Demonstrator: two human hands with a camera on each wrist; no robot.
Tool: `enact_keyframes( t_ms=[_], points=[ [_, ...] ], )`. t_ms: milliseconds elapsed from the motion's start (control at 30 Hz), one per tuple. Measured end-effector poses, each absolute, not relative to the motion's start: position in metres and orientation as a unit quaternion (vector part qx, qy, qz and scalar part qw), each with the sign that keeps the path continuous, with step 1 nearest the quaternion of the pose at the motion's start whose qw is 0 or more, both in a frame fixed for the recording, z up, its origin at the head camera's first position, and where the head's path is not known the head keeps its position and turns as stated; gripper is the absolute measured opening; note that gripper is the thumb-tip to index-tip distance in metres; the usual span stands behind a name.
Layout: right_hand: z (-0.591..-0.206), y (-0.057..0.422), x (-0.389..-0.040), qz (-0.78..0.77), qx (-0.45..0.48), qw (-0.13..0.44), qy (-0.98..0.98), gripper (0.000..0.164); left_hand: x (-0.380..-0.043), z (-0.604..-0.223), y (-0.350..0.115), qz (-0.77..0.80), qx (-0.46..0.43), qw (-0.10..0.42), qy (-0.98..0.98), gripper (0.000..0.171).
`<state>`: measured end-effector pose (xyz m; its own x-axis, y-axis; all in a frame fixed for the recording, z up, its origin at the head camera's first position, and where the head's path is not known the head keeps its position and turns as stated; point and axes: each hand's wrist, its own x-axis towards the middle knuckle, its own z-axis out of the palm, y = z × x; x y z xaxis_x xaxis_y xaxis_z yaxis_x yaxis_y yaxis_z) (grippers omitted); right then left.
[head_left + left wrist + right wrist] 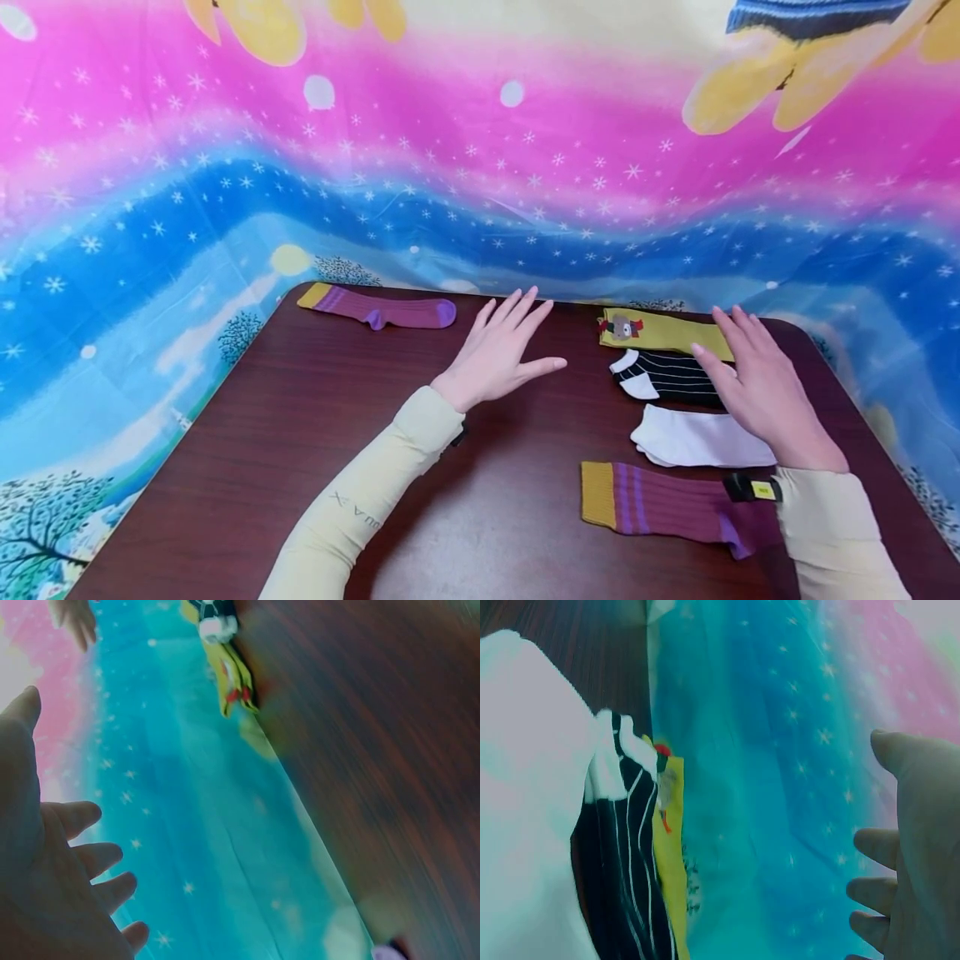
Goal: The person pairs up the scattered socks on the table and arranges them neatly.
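Note:
My left hand is held over the middle of the table with its fingers spread and nothing in them. My right hand hovers with straight fingers above the sock column at the right, holding nothing. That column runs from a yellow-green sock with an animal design, through a black sock with white stripes and a white sock, to a purple sock with a mustard cuff. The right hand and sleeve cover parts of them. Another purple sock with a mustard cuff lies at the far left edge.
The dark wood table has a rounded far edge. A printed cloth with snowflakes hangs right behind and beside it. Black straps, one at the right wrist, sit at the sleeve cuffs.

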<state>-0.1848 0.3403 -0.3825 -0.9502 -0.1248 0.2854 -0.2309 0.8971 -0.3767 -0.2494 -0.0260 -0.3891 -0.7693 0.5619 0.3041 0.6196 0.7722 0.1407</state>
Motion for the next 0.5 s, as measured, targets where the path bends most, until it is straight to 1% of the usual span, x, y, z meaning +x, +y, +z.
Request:
enact_keyframes(
  t_ms=[100,233,500],
  points=[
    [-0.380,0.330,-0.192,0.182,0.101,0.133,-0.969,0.072,-0.255,-0.389,-0.031,-0.110,-0.305,0.128,-0.937,0.089],
    [-0.376,0.315,-0.199,0.154,0.099,0.123,-0.975,0.077,-0.263,-0.389,-0.036,-0.092,-0.285,0.123,-0.946,0.092],
    [-0.376,0.292,-0.215,0.110,0.095,0.121,-0.982,0.093,-0.276,-0.394,-0.046,-0.073,-0.251,0.114,-0.959,0.100]
  ],
)
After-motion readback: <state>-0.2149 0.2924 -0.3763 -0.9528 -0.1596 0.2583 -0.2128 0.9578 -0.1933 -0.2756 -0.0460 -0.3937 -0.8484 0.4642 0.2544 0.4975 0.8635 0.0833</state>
